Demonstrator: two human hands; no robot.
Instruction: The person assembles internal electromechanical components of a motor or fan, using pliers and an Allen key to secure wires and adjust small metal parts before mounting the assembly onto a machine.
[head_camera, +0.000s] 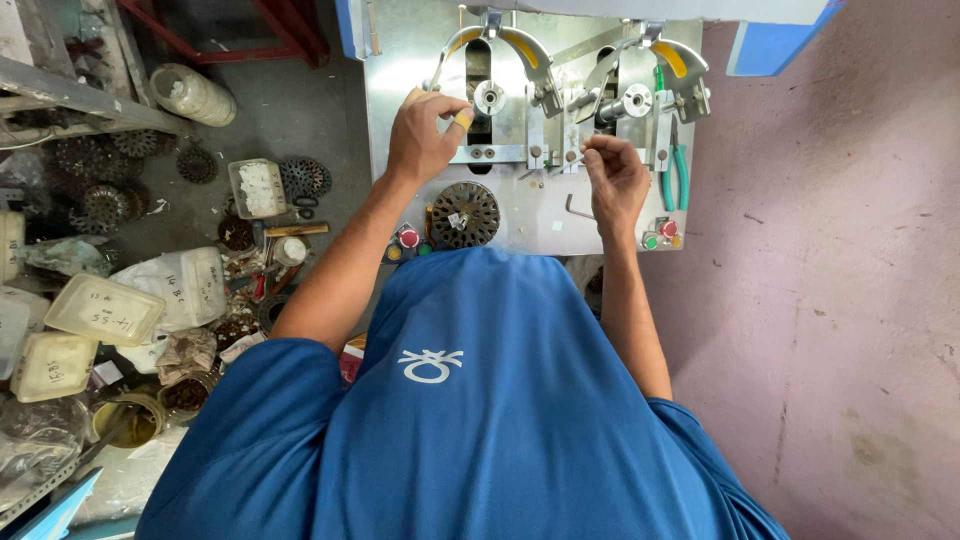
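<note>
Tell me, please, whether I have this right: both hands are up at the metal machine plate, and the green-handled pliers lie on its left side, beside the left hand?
Not quite. Both the left hand and the right hand are at the metal machine plate, but the head view shows the green-handled pliers on its right side, next to the right hand.

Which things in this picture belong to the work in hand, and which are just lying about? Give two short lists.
In hand:
- left hand at the left winding head
- right hand by the right winding head
- slotted round core on the metal machine plate

Lying about:
- green-handled pliers
- hex key
- plastic tubs
- spare round cores on the floor
</note>
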